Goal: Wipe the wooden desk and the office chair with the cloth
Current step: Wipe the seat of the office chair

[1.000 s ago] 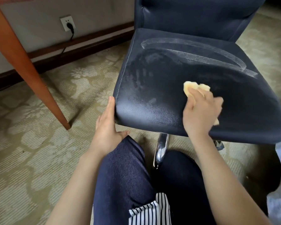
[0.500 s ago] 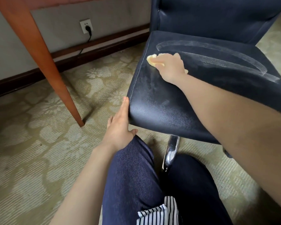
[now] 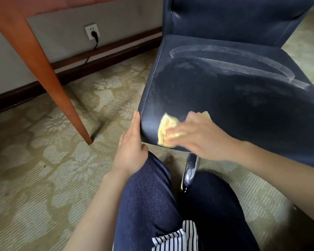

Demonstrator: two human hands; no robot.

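Note:
The dark blue office chair (image 3: pixel 234 98) fills the upper right, its seat marked with pale curved wipe streaks near the back. My right hand (image 3: pixel 198 136) presses a yellow cloth (image 3: pixel 168 129) onto the seat's front left corner. My left hand (image 3: pixel 131 149) lies flat with fingers together against the seat's left front edge, holding nothing. The wooden desk shows only as an orange-brown leg (image 3: pixel 43 69) at the upper left.
Patterned beige carpet (image 3: pixel 34 169) covers the floor. A wall socket with a black plug and cable (image 3: pixel 92 32) sits above the dark skirting board. The chair's chrome base leg (image 3: pixel 189 171) stands between my knees in dark blue trousers.
My right hand has swept the cloth from the seat's back left area down to its front left corner. My left hand stays on the seat edge.

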